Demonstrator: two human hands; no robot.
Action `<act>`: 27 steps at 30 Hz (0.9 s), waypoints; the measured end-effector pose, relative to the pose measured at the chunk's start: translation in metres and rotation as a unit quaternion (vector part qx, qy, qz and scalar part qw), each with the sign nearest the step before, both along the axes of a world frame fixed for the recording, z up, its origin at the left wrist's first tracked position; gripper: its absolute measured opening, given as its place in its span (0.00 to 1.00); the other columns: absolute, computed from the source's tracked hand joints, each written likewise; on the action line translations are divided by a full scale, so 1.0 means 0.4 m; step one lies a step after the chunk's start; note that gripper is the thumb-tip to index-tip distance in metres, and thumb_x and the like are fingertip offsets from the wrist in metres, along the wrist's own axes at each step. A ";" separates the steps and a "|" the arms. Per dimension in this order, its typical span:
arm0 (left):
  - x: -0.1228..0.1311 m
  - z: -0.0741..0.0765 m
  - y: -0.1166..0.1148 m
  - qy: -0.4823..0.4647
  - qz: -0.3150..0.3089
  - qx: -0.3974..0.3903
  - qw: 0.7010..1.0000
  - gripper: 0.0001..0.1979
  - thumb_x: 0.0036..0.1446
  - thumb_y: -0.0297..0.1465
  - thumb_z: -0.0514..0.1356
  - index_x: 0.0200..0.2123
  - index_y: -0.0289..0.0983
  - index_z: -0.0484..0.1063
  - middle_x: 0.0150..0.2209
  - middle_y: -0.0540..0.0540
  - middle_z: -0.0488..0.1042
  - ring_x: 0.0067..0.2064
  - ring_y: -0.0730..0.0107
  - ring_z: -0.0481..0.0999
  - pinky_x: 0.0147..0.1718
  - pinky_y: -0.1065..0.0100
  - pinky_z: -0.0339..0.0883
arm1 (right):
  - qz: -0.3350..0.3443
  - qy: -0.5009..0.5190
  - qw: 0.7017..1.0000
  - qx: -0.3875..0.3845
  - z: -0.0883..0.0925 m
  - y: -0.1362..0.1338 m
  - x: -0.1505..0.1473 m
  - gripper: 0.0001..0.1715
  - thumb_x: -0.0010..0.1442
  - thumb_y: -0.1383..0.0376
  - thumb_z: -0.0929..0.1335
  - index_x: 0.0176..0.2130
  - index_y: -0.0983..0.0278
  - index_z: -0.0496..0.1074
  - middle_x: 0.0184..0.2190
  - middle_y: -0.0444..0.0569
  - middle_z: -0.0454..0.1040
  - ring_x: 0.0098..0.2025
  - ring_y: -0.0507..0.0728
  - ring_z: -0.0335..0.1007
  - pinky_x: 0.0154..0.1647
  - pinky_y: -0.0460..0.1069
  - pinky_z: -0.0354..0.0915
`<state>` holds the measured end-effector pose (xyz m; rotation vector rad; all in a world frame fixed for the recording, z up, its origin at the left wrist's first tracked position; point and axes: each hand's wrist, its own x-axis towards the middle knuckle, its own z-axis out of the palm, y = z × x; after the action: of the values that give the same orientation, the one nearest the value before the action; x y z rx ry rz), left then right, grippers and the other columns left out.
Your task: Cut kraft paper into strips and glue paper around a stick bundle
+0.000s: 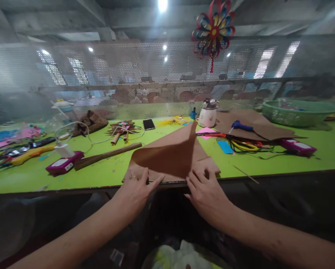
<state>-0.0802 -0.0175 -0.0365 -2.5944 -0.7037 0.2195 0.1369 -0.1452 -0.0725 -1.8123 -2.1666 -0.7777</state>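
A sheet of brown kraft paper [167, 153] lies at the table's front edge, with one part folded up and over into a standing peak. My left hand [135, 188] rests on its near left edge, thumb and index finger spread apart. At the near right, my right hand [206, 190] has its fingers bent over the paper's lower fold, with the thumb below at the edge, so it grips the paper there. Left of the sheet is a rolled brown paper strip [108, 155].
On the green table [231, 170] stand a white jug [208, 114] and a green basket [298, 112]. A blue glue gun [241, 126] rests on more brown paper at right. A phone [148, 124], a purple box [63, 163] and yellow-handled tool [33, 154] lie farther left.
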 end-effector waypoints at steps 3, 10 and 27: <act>-0.002 -0.007 0.004 -0.008 -0.009 -0.004 1.000 0.46 0.49 0.21 0.59 0.67 0.48 0.41 0.61 0.25 0.57 0.49 0.45 0.73 0.45 0.50 0.64 | -0.026 -0.008 1.000 0.006 0.000 -0.026 0.038 0.19 0.61 0.62 0.67 0.47 0.72 0.73 0.47 0.63 0.74 0.51 0.68 0.63 0.55 0.70 0.51; 0.003 0.001 0.004 0.016 -0.001 0.000 1.000 0.47 0.49 0.19 0.58 0.67 0.49 0.40 0.61 0.25 0.58 0.50 0.45 0.73 0.44 0.50 0.65 | -0.095 -0.006 0.995 0.013 -0.007 -0.088 0.109 0.19 0.61 0.63 0.66 0.47 0.75 0.73 0.47 0.63 0.74 0.52 0.69 0.63 0.57 0.68 0.50; 0.024 0.038 -0.026 0.030 0.053 -0.005 0.998 0.46 0.48 0.18 0.57 0.66 0.53 0.45 0.61 0.26 0.58 0.49 0.38 0.73 0.41 0.46 0.67 | -0.101 0.074 0.991 0.042 -0.018 -0.129 0.154 0.20 0.63 0.60 0.65 0.49 0.72 0.71 0.45 0.59 0.72 0.48 0.66 0.63 0.49 0.62 0.60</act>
<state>-0.0704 -0.0280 -0.0213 -2.5514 -0.8212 0.3348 0.1985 -0.1968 -0.0796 -1.9988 -1.8536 -0.7352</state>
